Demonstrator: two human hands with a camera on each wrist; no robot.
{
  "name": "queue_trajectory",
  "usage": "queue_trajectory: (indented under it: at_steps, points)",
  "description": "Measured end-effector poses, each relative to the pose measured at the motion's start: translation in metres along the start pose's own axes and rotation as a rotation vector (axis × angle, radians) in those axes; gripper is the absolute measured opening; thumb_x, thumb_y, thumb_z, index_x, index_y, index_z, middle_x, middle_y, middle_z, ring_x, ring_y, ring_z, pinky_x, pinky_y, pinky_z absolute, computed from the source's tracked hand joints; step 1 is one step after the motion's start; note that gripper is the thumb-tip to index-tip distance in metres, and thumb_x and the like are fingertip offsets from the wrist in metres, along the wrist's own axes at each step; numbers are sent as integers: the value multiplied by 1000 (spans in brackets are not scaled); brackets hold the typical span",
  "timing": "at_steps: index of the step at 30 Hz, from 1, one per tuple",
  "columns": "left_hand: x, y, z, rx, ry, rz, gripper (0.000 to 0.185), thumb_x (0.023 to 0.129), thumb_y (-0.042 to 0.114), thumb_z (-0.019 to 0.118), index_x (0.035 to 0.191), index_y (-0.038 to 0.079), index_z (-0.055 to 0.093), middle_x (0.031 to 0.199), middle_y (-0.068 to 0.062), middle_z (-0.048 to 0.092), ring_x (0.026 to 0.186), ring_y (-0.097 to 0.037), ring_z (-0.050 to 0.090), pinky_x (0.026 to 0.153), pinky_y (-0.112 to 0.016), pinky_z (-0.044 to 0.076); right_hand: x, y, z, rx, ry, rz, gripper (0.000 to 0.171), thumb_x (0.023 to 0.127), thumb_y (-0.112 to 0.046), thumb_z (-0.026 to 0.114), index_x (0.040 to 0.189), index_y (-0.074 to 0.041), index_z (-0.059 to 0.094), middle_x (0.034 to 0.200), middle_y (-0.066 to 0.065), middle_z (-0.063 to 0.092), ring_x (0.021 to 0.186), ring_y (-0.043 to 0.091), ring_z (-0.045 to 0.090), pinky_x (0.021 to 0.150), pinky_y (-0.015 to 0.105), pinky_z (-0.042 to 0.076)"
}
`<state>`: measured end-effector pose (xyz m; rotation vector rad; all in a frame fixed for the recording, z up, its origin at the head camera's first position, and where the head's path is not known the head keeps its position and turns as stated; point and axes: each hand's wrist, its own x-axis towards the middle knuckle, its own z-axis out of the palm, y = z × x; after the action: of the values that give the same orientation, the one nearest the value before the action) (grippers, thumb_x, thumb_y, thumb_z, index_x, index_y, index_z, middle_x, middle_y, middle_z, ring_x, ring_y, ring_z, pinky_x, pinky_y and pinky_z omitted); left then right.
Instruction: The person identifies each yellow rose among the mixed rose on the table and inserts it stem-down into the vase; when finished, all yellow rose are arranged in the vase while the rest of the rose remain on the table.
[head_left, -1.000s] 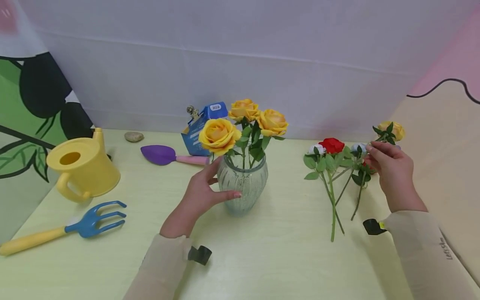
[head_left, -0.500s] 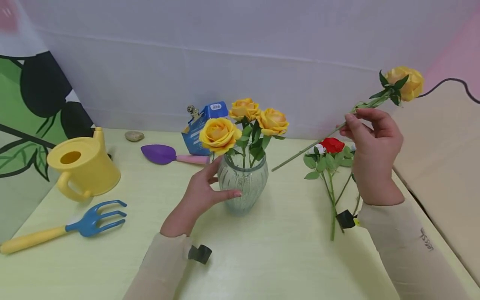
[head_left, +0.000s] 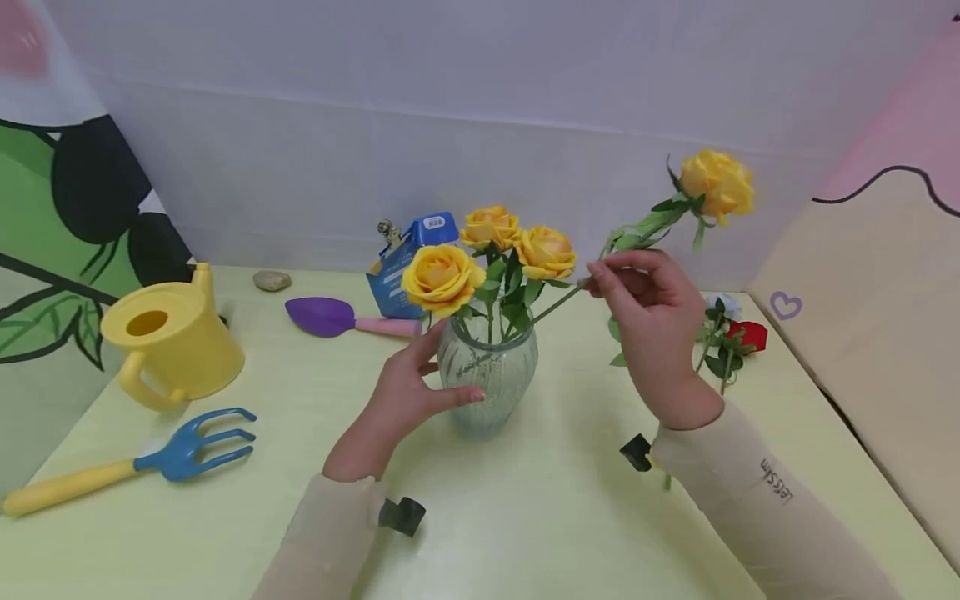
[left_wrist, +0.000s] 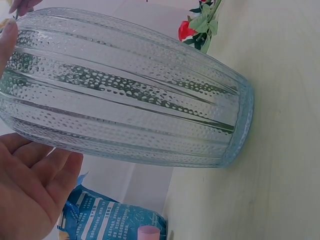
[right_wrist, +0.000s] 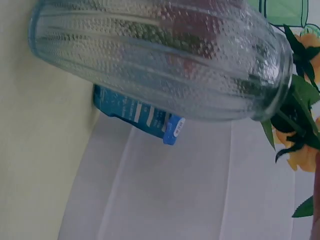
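Note:
My left hand (head_left: 397, 392) holds the ribbed glass vase (head_left: 498, 387) at its left side, thumb across the front. In the left wrist view, fingers (left_wrist: 62, 175) lie along the vase's wall. Three yellow roses (head_left: 442, 279) stand in the vase. To the right, my right hand (head_left: 656, 325) pinches the stem of another yellow rose (head_left: 716, 185). That rose leans with its bloom up and right, and its stem's lower end is inside the vase mouth. The right wrist view shows the vase (right_wrist: 165, 55) close up, with only a sliver of the hand at the edge.
Red and white flowers (head_left: 746, 337) lie at the right, partly hidden by my right arm. Behind the vase stands a blue packet (head_left: 397, 279) with a clip. Leftward are a purple trowel (head_left: 322, 317), a stone (head_left: 272, 281), a yellow watering can (head_left: 183, 342) and a blue hand fork (head_left: 183, 450).
My right hand has picked up a yellow rose from the right side, raised it and brought it left, its stem end entering the vase. The left hand stays on the vase.

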<state>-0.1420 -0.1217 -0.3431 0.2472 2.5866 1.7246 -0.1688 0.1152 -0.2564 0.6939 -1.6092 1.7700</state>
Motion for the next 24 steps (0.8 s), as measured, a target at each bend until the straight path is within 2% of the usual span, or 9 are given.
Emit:
queue_trajectory:
  at_steps: [5,8,10,13,16,19,21,24]
  points:
    - [0,1,2,2,6,32,95,65,32,84,145,20,33,142,-2,41,125,-25,41,96,-44,42,-17,1,9,-71,-113,-77,12,72,16,68,82,12,64,78,11,65,69,16,64,67,26,54]
    - [0,3,2,2,12,25,95,65,31,84,144,18,34,141,-2,42,125,-26,42,97,-44,42,-21,4,13,-184,-174,-102,12,72,14,71,81,6,68,76,11,66,70,14,59,68,25,50]
    - [0,3,2,0,12,16,94,64,30,85,143,18,36,141,-2,42,124,-25,43,97,-45,42,-22,8,14,-273,-225,-58,11,73,9,72,81,0,70,76,7,65,71,12,56,68,25,47]
    - [0,2,2,-4,7,17,89,65,30,85,141,20,39,139,0,44,123,-24,44,96,-45,42,-22,13,13,-373,-297,80,7,77,0,72,83,-4,73,79,2,66,76,10,53,72,26,45]
    - [-1,1,3,-6,-1,35,85,65,29,84,139,24,41,138,3,45,123,-22,44,96,-44,42,-22,15,12,-311,-315,243,6,79,-1,71,85,0,71,87,3,64,85,13,56,81,30,47]
    - [-1,1,2,0,-3,47,84,66,28,84,138,24,42,138,5,45,124,-21,42,97,-42,42,-20,14,13,-135,-272,349,12,80,3,68,90,8,68,97,7,62,98,20,56,89,36,47]
    - [-2,1,2,7,0,54,83,66,28,84,138,24,42,137,5,45,125,-19,41,97,-41,42,-18,13,16,-47,-261,386,16,80,4,68,94,11,66,102,8,61,105,22,54,91,37,46]
    - [-2,0,1,13,4,70,81,67,28,83,137,25,43,137,6,45,126,-17,40,97,-41,42,-15,14,22,-24,-275,424,20,83,-1,67,100,9,67,106,4,63,107,20,55,89,34,48]
